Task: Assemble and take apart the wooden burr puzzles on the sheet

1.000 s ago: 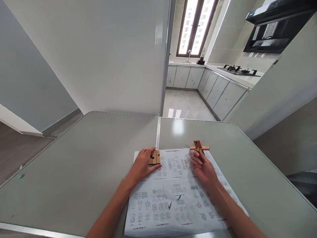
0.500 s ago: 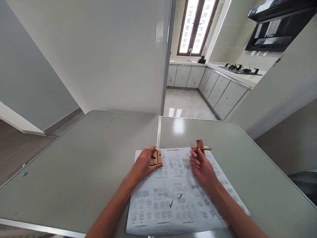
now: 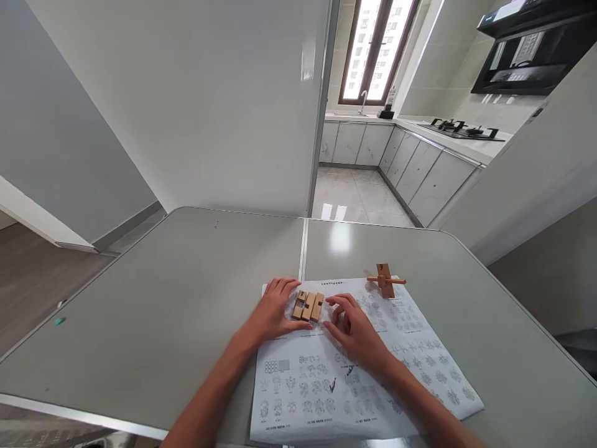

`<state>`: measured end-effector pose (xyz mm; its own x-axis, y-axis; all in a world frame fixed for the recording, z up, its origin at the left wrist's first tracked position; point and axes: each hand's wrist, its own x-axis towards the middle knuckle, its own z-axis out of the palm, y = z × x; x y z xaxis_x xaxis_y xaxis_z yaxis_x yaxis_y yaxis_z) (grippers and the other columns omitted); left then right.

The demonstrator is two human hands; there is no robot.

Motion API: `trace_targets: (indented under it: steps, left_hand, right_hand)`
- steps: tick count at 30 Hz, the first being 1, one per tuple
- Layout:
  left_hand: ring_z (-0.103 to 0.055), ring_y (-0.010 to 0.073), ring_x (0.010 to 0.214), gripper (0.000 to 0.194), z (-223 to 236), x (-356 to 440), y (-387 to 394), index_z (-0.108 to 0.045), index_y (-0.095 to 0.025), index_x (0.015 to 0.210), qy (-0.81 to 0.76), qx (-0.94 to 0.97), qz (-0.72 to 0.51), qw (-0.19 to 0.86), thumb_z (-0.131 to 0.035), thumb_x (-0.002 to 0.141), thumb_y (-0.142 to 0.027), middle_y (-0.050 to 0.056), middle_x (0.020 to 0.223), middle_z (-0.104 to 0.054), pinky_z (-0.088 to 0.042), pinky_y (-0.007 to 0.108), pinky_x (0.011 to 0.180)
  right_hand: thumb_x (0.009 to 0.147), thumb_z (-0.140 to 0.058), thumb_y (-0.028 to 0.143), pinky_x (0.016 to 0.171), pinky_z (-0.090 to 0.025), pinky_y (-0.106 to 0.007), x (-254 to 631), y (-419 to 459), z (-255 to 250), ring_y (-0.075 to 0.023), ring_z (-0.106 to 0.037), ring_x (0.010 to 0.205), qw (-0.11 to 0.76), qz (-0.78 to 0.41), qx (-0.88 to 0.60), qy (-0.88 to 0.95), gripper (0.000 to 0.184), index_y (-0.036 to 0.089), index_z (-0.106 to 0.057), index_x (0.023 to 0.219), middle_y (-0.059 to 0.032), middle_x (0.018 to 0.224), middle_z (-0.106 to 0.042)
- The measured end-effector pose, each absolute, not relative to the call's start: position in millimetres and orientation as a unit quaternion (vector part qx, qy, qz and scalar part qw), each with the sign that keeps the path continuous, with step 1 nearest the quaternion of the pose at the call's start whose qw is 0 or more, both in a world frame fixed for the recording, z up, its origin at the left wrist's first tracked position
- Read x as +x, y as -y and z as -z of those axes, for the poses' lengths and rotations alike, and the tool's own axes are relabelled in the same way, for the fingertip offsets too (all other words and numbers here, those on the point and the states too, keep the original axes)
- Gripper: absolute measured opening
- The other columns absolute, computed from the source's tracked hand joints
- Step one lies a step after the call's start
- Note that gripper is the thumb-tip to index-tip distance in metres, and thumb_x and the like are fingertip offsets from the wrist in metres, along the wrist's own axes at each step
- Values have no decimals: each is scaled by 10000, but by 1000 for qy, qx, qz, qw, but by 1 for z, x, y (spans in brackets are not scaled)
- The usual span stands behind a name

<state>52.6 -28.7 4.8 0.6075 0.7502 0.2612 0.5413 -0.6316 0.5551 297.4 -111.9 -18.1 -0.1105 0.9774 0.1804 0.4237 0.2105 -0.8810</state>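
1. Left hand [image 3: 274, 314] spreads wide at nine o'clock of three notched wooden blocks [image 3: 308, 305].
2. Right hand [image 3: 357, 333], narrowly parted: three o'clock.
3. Wooden cross [image 3: 385, 282]: two o'clock, at the far edge of the printed sheet [image 3: 310, 345].

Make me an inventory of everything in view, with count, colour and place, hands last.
Notched wooden blocks: three, light brown, on the sheet between the hands
Crossed wooden pieces: one group, brown, sheet's far right corner
Printed sheet: one, white, on the table
Table: one, grey-green, foreground
Small object: one, green, near table's left edge
Large panel: one, white, left of the kitchen opening
Cabinets: several, white, kitchen
Cooktop: one, black, right counter
Range hood: one, black, above the cooktop
Faucet: one, silvery, before the window
Window: one, dark-framed, kitchen's back wall
Left hand: one, bare, left of the blocks
Right hand: one, bare, right of the blocks
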Motion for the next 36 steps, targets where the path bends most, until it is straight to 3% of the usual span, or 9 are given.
trace_targets:
  steps: [3, 7, 12, 17, 23, 28, 31, 33, 36]
  left_hand:
    - [-502, 364, 1337, 738, -5, 50, 28, -613, -252, 1283, -378, 875, -227, 202, -915, 699, -586, 126, 1423, -589, -428, 544, 1108]
    - [-513, 350, 1305, 713, -5, 51, 28, -640, -246, 1201, -365, 878, -234, 205, -926, 660, -612, 119, 1380, -614, -423, 513, 1089]
    - [-572, 316, 1132, 695, -10, 56, 31, -666, -237, 1107, -381, 858, -271, 212, -933, 612, -644, 101, 1201, -652, -465, 464, 1000]
    - [-592, 221, 890, 697, -15, 59, 37, -624, -245, 1169, -394, 816, -286, 312, -925, 657, -609, 21, 979, -635, -495, 359, 859]
    - [-488, 142, 721, 719, -14, 67, 41, -558, -247, 1321, -415, 739, -314, 427, -876, 753, -553, -47, 834, -535, -424, 260, 680]
    - [-534, 149, 751, 655, -16, 75, 44, -554, -206, 1379, -400, 695, -325, 501, -756, 870, -564, -18, 862, -557, -435, 264, 697]
    - [-575, 171, 834, 583, -18, 77, 44, -580, -205, 1394, -393, 683, -318, 526, -632, 957, -587, 24, 957, -623, -462, 276, 758]
    - [-573, 175, 856, 539, -19, 77, 45, -616, -211, 1366, -397, 684, -313, 526, -579, 989, -594, 41, 1008, -657, -465, 274, 771]
    - [-549, 172, 803, 552, -22, 78, 47, -623, -211, 1364, -408, 675, -314, 528, -514, 1013, -623, 35, 952, -651, -451, 267, 717]
  right_hand:
    - [946, -632, 275, 653, -565, -334, 298, 111, 20, -146, -630, 732, 408, -324, -533, 667, 373, 281, -580, 1316, -106, 1414, -530]
    - [904, -673, 236, 667, -576, -354, 293, 111, 18, -116, -582, 634, 380, -298, -540, 689, 494, 300, -547, 1378, -105, 1521, -502]
    - [903, -692, 275, 643, -560, -376, 281, 110, 19, -116, -531, 544, 366, -238, -578, 689, 487, 292, -539, 1365, -97, 1462, -589]
    - [895, -724, 342, 641, -577, -386, 279, 110, 23, -133, -564, 574, 394, -242, -578, 672, 436, 274, -571, 1299, -95, 1350, -618]
    - [850, -802, 411, 619, -597, -337, 287, 108, 22, -184, -667, 804, 497, -381, -535, 568, 622, 269, -555, 1402, -136, 1402, -517]
    - [830, -860, 442, 863, -590, -390, 293, 106, 11, -229, -705, 950, 517, -563, -453, 459, 620, 265, -588, 1358, -76, 1128, -713]
    - [801, -887, 446, 859, -578, -383, 293, 106, 4, -264, -682, 1083, 536, -592, -425, 427, 545, 273, -644, 1257, -98, 1290, -696]
    - [799, -885, 456, 791, -569, -350, 292, 107, 1, -233, -675, 995, 548, -591, -416, 422, 503, 266, -662, 1207, -95, 1317, -673]
    - [864, -816, 521, 644, -504, -290, 291, 107, 1, -130, -555, 677, 557, -585, -419, 414, 430, 226, -679, 1146, -41, 1023, -677]
